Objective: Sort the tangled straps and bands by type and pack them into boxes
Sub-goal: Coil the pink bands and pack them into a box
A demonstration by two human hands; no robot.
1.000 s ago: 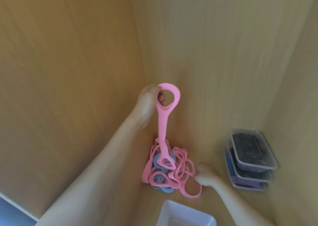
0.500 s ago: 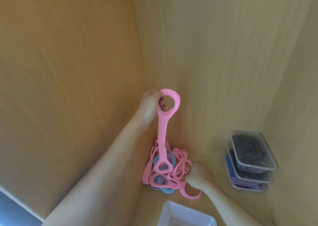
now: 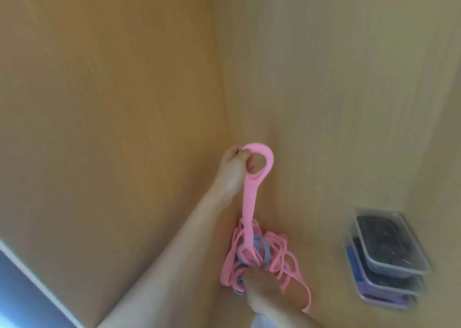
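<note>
My left hand [image 3: 233, 171] grips the ring end of a pink strap [image 3: 250, 203] and holds it up high; the strap hangs taut down into a tangled pile of pink and blue bands [image 3: 269, 255] in the corner of the wooden surface. My right hand [image 3: 262, 287] lies on the front of the pile, its fingers curled into the bands near the strap's lower loop. Which band those fingers hold is hidden under the hand.
A stack of three clear plastic boxes [image 3: 389, 260] with dark and purple contents stands at the right. Wooden panels [image 3: 324, 78] wall in the space on the left, back and right. A white tray corner [image 3: 257, 324] peeks in at the bottom edge.
My right hand has moved left from the pile's right edge onto its front middle. The left hand still holds the pink strap up in about the same place.
</note>
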